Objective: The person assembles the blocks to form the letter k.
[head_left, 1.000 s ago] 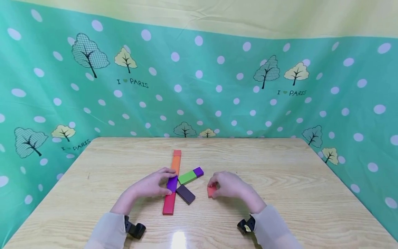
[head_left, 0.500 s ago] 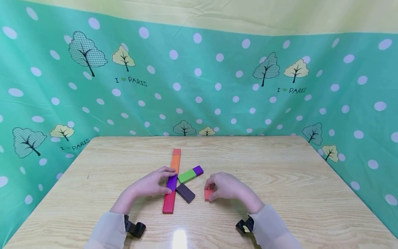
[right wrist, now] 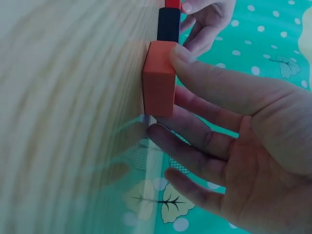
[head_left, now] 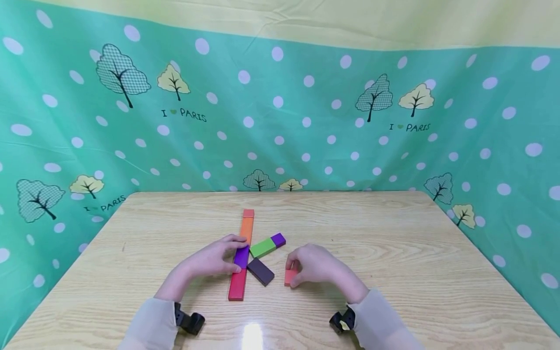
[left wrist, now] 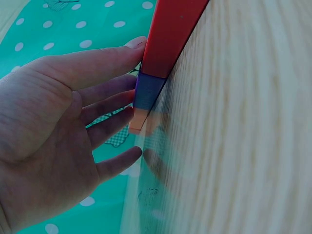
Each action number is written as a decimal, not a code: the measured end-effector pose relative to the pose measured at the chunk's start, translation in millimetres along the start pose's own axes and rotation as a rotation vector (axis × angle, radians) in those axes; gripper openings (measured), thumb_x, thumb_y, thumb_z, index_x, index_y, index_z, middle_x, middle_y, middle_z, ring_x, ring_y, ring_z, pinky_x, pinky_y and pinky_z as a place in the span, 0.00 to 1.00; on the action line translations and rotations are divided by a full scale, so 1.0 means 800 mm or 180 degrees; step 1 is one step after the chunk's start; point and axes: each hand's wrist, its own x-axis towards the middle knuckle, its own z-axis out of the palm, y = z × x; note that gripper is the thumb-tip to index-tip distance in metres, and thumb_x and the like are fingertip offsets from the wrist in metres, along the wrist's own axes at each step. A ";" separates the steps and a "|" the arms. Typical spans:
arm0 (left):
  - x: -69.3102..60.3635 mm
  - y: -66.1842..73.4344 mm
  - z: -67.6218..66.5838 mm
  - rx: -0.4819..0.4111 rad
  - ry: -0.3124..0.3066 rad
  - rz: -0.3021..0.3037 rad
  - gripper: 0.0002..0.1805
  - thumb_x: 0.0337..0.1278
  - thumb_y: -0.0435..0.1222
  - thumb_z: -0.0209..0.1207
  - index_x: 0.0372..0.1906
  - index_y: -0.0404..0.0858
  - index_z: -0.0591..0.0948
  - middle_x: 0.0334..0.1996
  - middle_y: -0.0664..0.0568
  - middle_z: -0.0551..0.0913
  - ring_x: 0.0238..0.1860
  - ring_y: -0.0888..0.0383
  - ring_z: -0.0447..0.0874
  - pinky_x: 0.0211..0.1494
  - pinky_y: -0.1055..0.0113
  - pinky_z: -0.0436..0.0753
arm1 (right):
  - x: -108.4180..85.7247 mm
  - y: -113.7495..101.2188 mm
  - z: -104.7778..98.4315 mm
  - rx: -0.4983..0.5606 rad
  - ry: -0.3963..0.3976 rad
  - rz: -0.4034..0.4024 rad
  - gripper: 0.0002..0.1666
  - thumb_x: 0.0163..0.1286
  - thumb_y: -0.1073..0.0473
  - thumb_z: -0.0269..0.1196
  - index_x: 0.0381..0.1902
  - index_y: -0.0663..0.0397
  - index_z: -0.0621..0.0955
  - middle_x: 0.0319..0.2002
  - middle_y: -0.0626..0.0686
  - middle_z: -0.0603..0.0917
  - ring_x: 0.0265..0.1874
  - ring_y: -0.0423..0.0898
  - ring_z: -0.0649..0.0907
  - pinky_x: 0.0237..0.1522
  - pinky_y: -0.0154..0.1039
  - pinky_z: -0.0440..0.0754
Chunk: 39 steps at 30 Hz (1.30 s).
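Observation:
My left hand [head_left: 213,257] rests its thumb and fingertips along a purple block [head_left: 241,257], with the fingers fairly straight. That block sits in a line between an orange block [head_left: 247,228] and a red block [head_left: 237,285]; a small coral block [head_left: 249,213] caps the far end. Between thumb and fingers, my right hand [head_left: 317,265] pinches another coral block [right wrist: 160,92], low at the tabletop. To its left, apart from it, lies a dark brown block [head_left: 261,271], slanting out from the line. A green block [head_left: 262,248] slants the other way, ending in a small purple block [head_left: 278,239].
All the blocks lie on a wood-grain table [head_left: 372,218]. Behind it and along both sides hangs a green dotted cloth [head_left: 280,121] printed with trees. A black wrist camera [head_left: 190,322] sits at the left cuff, another camera [head_left: 342,321] at the right.
The right hand has slid left and slightly nearer with the coral block, bringing it closer to the dark brown block. The left hand and the line of blocks have stayed in place.

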 end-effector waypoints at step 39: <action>-0.001 0.005 -0.001 0.0013 0.0027 -0.0083 0.33 0.46 0.38 0.65 0.61 0.35 0.70 0.63 0.48 0.65 0.62 0.46 0.65 0.62 0.51 0.68 | 0.002 -0.030 0.017 0.0098 0.0121 0.0206 0.18 0.43 0.45 0.72 0.24 0.46 0.75 0.17 0.38 0.72 0.18 0.34 0.69 0.21 0.28 0.67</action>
